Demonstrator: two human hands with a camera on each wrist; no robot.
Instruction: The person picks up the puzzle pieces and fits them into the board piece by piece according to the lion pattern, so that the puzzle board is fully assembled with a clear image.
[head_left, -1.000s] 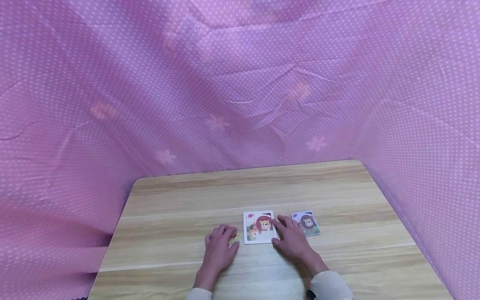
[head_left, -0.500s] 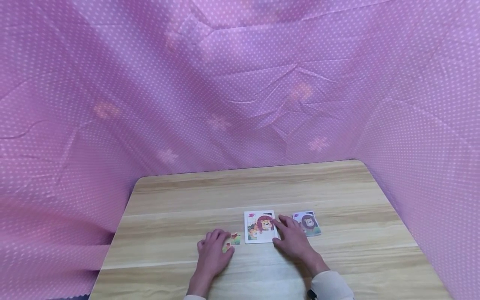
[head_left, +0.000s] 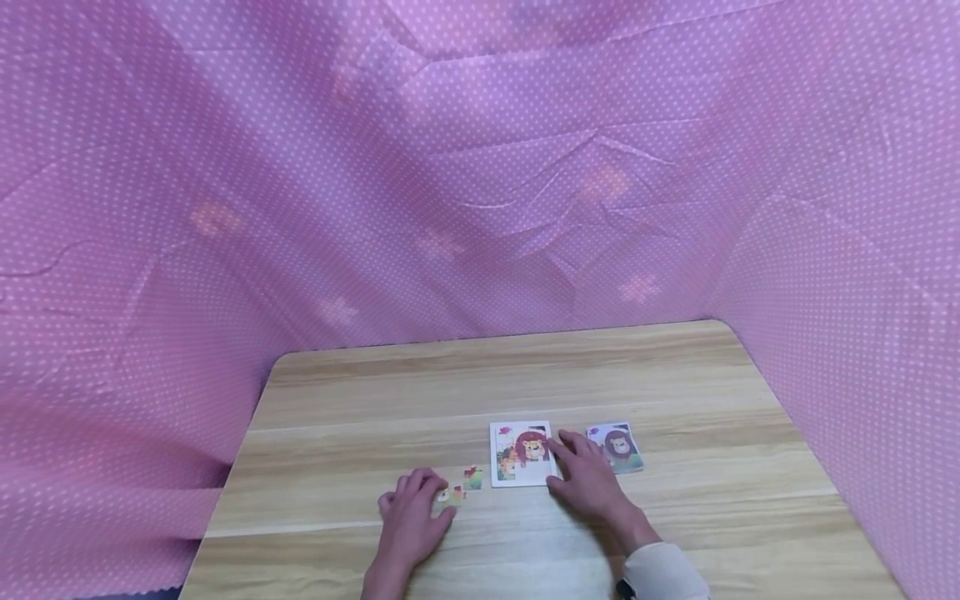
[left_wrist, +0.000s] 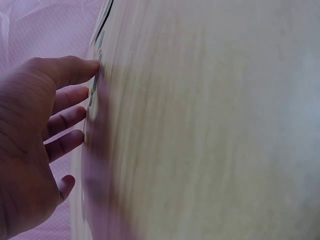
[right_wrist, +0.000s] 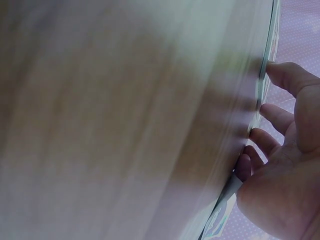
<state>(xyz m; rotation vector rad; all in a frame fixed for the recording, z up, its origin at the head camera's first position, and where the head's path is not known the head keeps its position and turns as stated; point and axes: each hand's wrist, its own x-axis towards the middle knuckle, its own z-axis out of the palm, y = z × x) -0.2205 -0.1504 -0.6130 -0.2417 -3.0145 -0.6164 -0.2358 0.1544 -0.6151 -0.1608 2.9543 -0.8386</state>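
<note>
A white-framed puzzle board [head_left: 521,483] with a partly filled lion picture lies in the middle of the head view; its lower right part is plain white. Against the board's right edge rest the thumb and index finger of my right hand [head_left: 588,479], fingers loosely bent. To the left of the board a green and red puzzle piece [head_left: 473,477] lies flat. My left hand [head_left: 411,521] touches the tabletop beside more puzzle pieces [head_left: 452,496], fingers spread and relaxed, partly covering them. In the left wrist view, thin piece edges [left_wrist: 93,87] show by its fingertips.
A lion picture card [head_left: 620,447] lies right of the board, partly behind my right hand. The wooden table [head_left: 360,417] has rounded far corners. A pink dotted cloth [head_left: 480,208] hangs around its back and sides.
My left hand has slid left and toward me, uncovering puzzle pieces that now lie apart on the table. My right hand has stayed at the board's edge.
</note>
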